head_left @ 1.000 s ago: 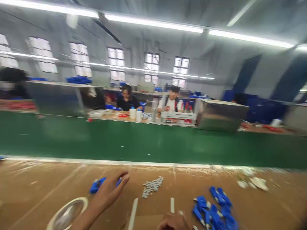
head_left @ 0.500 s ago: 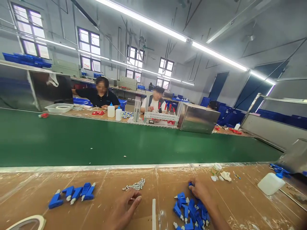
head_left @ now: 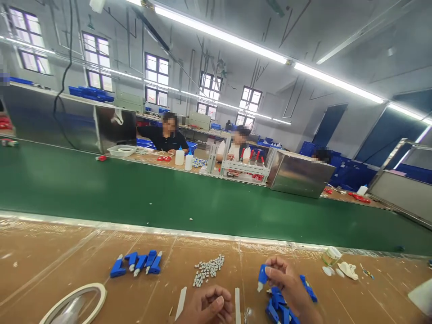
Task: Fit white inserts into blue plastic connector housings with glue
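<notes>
My right hand point(head_left: 288, 285) holds a small blue plastic part point(head_left: 262, 275) with a white tip, lifted just above a pile of the same blue parts point(head_left: 280, 306) on the brown bench. My left hand point(head_left: 207, 308) rests low at the bottom edge with its fingers curled; I cannot see anything in it. Just beyond it lies a small heap of tiny grey pieces point(head_left: 207, 270). A row of several blue parts point(head_left: 137, 264) lies further left.
A roll of tape point(head_left: 74, 303) sits at the bottom left. A small capped jar point(head_left: 330, 255) and white scraps point(head_left: 347, 270) lie to the right. A green conveyor belt point(head_left: 168, 198) runs past the bench. Two people sit across it beside a metal box point(head_left: 300, 175).
My right hand has picked one blue part out of the pile and raised it. My left hand has curled and drawn back. The camera has swung slightly right.
</notes>
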